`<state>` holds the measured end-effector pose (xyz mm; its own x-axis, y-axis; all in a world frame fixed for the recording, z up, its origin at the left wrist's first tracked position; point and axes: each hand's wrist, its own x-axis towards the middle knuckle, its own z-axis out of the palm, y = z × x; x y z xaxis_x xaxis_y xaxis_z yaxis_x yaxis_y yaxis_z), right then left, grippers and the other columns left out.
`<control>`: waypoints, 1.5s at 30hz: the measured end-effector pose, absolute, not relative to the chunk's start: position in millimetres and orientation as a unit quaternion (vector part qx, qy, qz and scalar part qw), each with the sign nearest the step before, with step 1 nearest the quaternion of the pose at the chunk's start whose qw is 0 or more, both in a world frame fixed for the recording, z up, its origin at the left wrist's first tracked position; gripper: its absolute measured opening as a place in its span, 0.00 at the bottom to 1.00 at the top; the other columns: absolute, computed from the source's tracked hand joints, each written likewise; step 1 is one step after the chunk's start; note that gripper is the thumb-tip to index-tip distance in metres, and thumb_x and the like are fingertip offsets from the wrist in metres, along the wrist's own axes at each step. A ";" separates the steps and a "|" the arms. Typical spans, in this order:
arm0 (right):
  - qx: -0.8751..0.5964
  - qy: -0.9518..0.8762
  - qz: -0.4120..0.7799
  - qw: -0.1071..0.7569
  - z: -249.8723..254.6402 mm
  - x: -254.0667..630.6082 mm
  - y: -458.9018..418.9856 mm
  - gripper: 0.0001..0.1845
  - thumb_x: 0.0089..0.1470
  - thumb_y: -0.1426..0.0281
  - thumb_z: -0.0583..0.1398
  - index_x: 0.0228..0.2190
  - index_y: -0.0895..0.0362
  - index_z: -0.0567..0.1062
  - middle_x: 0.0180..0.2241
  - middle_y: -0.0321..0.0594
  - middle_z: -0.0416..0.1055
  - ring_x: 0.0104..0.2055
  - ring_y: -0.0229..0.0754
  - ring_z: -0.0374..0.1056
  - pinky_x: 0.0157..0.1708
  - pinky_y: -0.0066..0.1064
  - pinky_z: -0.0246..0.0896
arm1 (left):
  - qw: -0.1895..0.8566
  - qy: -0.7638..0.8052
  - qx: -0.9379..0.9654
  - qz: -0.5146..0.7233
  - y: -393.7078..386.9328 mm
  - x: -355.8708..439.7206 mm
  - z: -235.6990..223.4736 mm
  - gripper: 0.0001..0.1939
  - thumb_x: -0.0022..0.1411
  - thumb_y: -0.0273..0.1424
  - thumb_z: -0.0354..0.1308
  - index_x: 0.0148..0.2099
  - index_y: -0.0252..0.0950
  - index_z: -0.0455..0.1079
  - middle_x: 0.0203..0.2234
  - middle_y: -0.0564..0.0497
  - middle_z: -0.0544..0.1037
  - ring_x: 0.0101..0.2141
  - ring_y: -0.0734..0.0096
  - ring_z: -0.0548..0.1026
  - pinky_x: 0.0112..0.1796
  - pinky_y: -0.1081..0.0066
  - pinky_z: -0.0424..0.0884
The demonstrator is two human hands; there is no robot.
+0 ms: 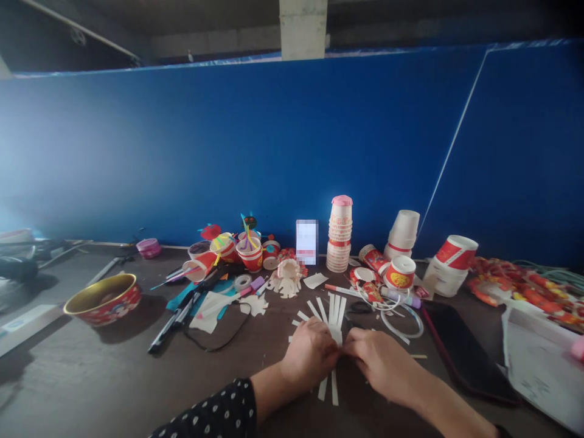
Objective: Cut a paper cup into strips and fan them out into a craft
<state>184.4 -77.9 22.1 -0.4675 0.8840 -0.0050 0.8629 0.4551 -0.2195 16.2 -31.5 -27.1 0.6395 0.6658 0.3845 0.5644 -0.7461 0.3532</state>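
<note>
A white paper cup cut into strips (pixel 336 334) lies splayed flat on the dark table, its strips fanning out away from me and two more pointing toward me. My left hand (pixel 309 350) is closed over the left side of it, fingers curled onto the strips. From the right, my right hand (pixel 381 362) pinches at the cup's right edge, its fingertips meeting those of the left hand. What exactly lies between the fingertips is hidden. Just beyond the right hand rest dark-handled scissors (pixel 358 310), partly covered.
A tall stack of paper cups (pixel 339 237) stands behind a phone-like screen (pixel 306 242). Left are decorated cups (pixel 249 252), pens (pixel 176 322) and a red-gold bowl (pixel 104 299). Right are red-white cups (pixel 400 274), a tape ring (pixel 406 322), a black tablet (pixel 468 350) and paper sheets (pixel 542 365).
</note>
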 end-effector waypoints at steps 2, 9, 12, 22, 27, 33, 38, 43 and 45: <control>-0.521 -0.845 0.094 0.081 21.3 186.4 -76.5 0.14 0.52 0.75 0.50 0.30 0.54 0.75 0.31 0.39 0.71 0.34 0.39 0.67 0.31 0.26 0.53 | 0.101 0.344 0.900 0.248 -32.2 16.0 -25.3 0.07 0.50 0.26 0.56 0.21 0.35 0.68 0.22 0.51 0.71 0.30 0.70 0.66 0.32 0.71 0.59; -0.544 -0.830 0.081 0.095 16.5 186.9 -75.3 0.09 0.49 0.74 0.53 0.27 0.55 0.73 0.29 0.37 0.70 0.32 0.38 0.66 0.30 0.26 0.52 | 0.107 0.337 0.901 0.252 -33.6 14.7 -23.5 0.07 0.51 0.27 0.56 0.22 0.34 0.68 0.22 0.51 0.70 0.29 0.70 0.65 0.32 0.71 0.60; -0.536 -0.834 0.085 0.100 14.1 185.0 -74.8 0.10 0.50 0.75 0.52 0.28 0.56 0.73 0.30 0.37 0.70 0.34 0.38 0.65 0.31 0.25 0.52 | 0.107 0.343 0.895 0.263 -34.0 14.2 -24.0 0.05 0.50 0.26 0.56 0.22 0.34 0.68 0.23 0.51 0.71 0.29 0.70 0.65 0.32 0.72 0.60; -0.525 -0.838 0.099 0.110 9.3 185.2 -71.4 0.10 0.51 0.74 0.52 0.28 0.56 0.73 0.31 0.39 0.69 0.35 0.39 0.65 0.32 0.25 0.52 | 0.115 0.306 0.905 0.274 -31.6 14.5 -26.0 0.07 0.51 0.24 0.55 0.24 0.36 0.71 0.21 0.52 0.72 0.28 0.72 0.67 0.33 0.72 0.59; -0.532 -0.836 0.092 0.097 9.5 183.6 -71.3 0.12 0.53 0.74 0.49 0.28 0.56 0.72 0.31 0.40 0.70 0.35 0.39 0.65 0.32 0.26 0.51 | 0.120 0.323 0.903 0.257 -30.6 13.9 -26.5 0.06 0.48 0.24 0.56 0.25 0.37 0.73 0.22 0.52 0.72 0.30 0.71 0.66 0.33 0.72 0.59; -0.533 -0.840 0.054 0.085 11.0 185.8 -71.1 0.12 0.53 0.74 0.50 0.26 0.56 0.71 0.28 0.38 0.69 0.31 0.38 0.65 0.27 0.27 0.48 | 0.125 0.336 0.901 0.242 -32.5 14.9 -23.6 0.05 0.47 0.24 0.57 0.25 0.37 0.74 0.22 0.52 0.72 0.30 0.70 0.66 0.33 0.71 0.59; -0.545 -0.833 0.055 0.077 12.5 192.1 -71.5 0.11 0.51 0.76 0.50 0.23 0.57 0.70 0.27 0.37 0.69 0.29 0.37 0.65 0.25 0.27 0.45 | 0.118 0.326 0.904 0.249 -32.0 14.4 -22.6 0.06 0.49 0.25 0.57 0.22 0.36 0.72 0.20 0.53 0.70 0.29 0.71 0.65 0.32 0.72 0.58; -0.558 -0.827 0.049 0.053 14.2 201.8 -70.8 0.09 0.48 0.77 0.52 0.22 0.57 0.70 0.26 0.37 0.69 0.29 0.37 0.65 0.24 0.27 0.43 | 0.113 0.328 0.901 0.261 -32.3 15.0 -24.8 0.06 0.49 0.26 0.57 0.22 0.36 0.71 0.19 0.53 0.70 0.28 0.72 0.65 0.32 0.73 0.58; -0.555 -0.828 0.058 0.044 17.0 205.0 -71.1 0.08 0.47 0.77 0.53 0.23 0.56 0.70 0.27 0.36 0.69 0.29 0.38 0.66 0.25 0.27 0.45 | 0.113 0.330 0.901 0.259 -32.8 14.8 -25.2 0.06 0.49 0.26 0.57 0.22 0.36 0.71 0.19 0.53 0.70 0.28 0.72 0.65 0.32 0.72 0.58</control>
